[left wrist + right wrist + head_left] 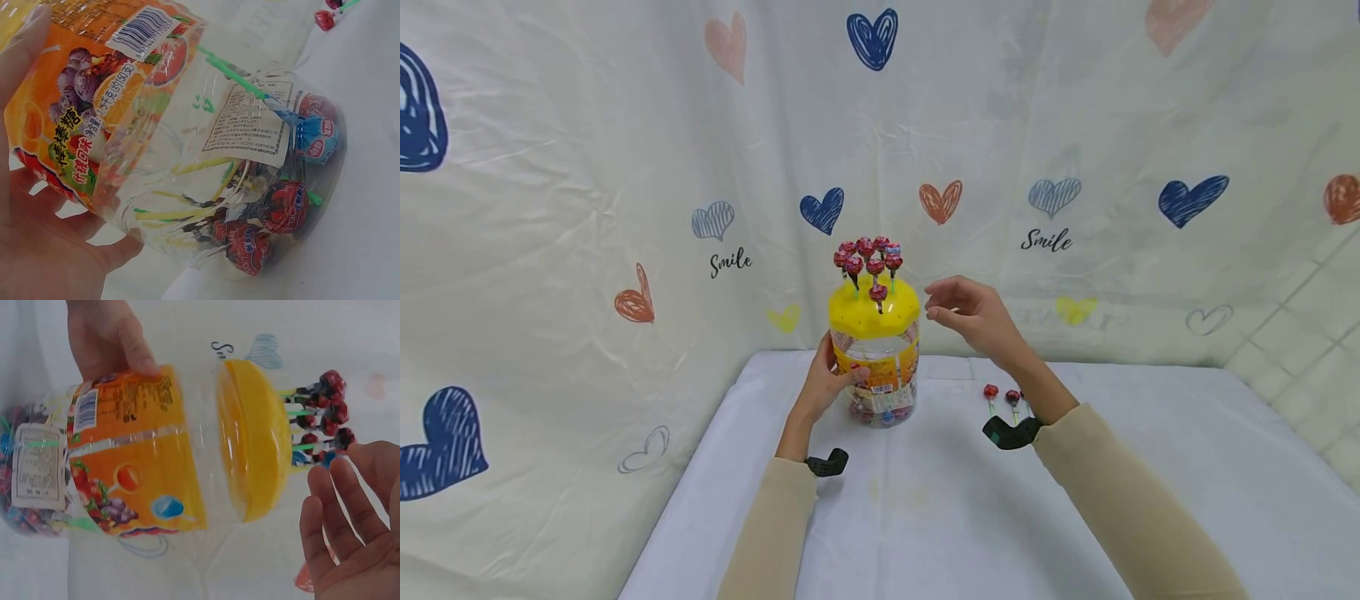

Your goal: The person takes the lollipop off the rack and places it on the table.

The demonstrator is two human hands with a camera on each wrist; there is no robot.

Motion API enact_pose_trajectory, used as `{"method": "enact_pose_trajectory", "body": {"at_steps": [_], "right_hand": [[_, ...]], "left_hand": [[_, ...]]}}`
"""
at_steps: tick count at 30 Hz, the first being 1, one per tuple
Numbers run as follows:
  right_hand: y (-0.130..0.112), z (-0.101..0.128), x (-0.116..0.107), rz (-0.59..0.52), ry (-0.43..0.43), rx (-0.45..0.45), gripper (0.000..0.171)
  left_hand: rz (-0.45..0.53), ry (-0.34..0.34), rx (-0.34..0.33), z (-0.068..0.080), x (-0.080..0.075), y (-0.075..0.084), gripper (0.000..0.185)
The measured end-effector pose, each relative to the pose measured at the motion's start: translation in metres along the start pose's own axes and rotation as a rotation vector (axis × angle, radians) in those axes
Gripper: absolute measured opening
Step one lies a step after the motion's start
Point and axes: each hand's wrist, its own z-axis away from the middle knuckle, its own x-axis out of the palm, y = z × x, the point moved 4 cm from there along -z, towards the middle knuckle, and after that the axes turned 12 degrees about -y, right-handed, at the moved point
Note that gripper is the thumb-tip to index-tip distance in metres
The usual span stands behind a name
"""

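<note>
A clear plastic jar with an orange label and a yellow domed lid stands on the white table. Several red-wrapped lollipops stick upright in the lid, and more lie inside the jar. My left hand grips the jar's left side, with the thumb on the label. Just right of the lid, my right hand hovers with relaxed fingers and holds nothing. In the right wrist view its fingers are straight beside the lollipops and the lid.
Two or three loose lollipops lie on the table right of the jar, by my right forearm. They also show in the left wrist view as loose lollipops. A cream cloth with printed hearts hangs close behind the table.
</note>
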Motion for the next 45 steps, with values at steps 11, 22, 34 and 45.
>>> {"method": "enact_pose_trajectory", "body": {"at_steps": [11,22,34,45], "right_hand": [[-0.025,-0.023,0.035,-0.074,0.011,-0.015,0.037],[-0.032,-0.035,0.053,-0.097,0.015,-0.05,0.035],[-0.042,-0.034,0.055,-0.091,0.005,-0.071,0.034],[-0.038,-0.041,0.038,-0.047,0.06,-0.156,0.038]], "left_hand": [[-0.002,0.005,-0.01,0.002,-0.002,0.0,0.083],[0.001,0.019,-0.041,0.005,-0.005,0.002,0.084],[0.007,0.006,-0.058,0.003,-0.002,0.002,0.084],[-0.005,0.008,-0.019,0.0,0.0,0.001,0.084]]}}
